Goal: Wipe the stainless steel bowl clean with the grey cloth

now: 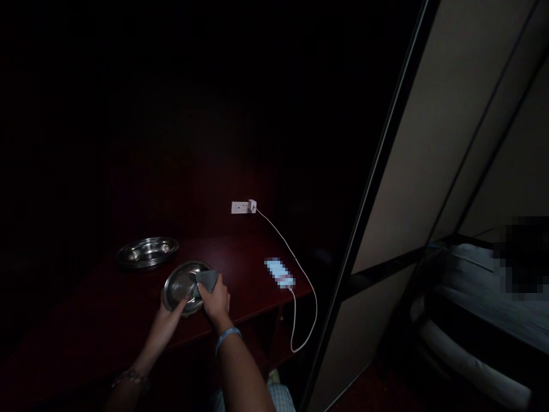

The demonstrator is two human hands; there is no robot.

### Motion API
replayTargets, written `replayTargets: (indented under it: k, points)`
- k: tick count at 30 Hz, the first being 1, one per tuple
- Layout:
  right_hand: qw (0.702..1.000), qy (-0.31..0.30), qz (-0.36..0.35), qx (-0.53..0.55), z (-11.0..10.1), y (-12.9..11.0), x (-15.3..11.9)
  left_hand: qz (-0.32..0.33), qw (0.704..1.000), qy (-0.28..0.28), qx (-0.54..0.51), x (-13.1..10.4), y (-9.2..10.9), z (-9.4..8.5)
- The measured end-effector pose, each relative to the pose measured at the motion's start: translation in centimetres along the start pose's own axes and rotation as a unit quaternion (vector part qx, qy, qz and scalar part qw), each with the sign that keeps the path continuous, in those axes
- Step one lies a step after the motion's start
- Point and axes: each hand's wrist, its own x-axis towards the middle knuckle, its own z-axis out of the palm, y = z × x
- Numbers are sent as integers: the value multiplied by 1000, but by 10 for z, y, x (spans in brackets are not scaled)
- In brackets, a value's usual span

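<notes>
A shiny round metal plate [176, 286] is tilted up above the front of a dark red desk [240, 286]. My left hand [170, 313] grips its lower left rim, the thumb lying over the inner face. In my right hand [218, 300] is a folded grey cloth [206, 280], pressed against the plate's right side. The fingers of that hand are closed around the cloth and partly hidden by it. Behind and to the left, more metal plates [148, 252], seemingly stacked, rest on the desk.
A lit phone [279, 273] lies right of my hands. Its white cable [316, 306] loops below the desk edge and runs up to a charger [252, 206] in the wall socket [239, 208]. A panelled door [386, 189] stands at the right, with a bed [484, 286] beyond.
</notes>
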Motion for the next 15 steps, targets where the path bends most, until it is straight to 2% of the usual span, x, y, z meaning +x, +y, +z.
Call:
replayTargets:
  k: [7,12,15]
  points:
    - [1000,1,8,6,1,1,0,-2,1000,4,-7,-2,3,-2]
    - [1000,12,12,12,1,0,-2,-21,999,7,29,-3,8,-3]
    - [1000,10,9,4,-1,-4,-5,6,999,-11,47,-4,8,-6]
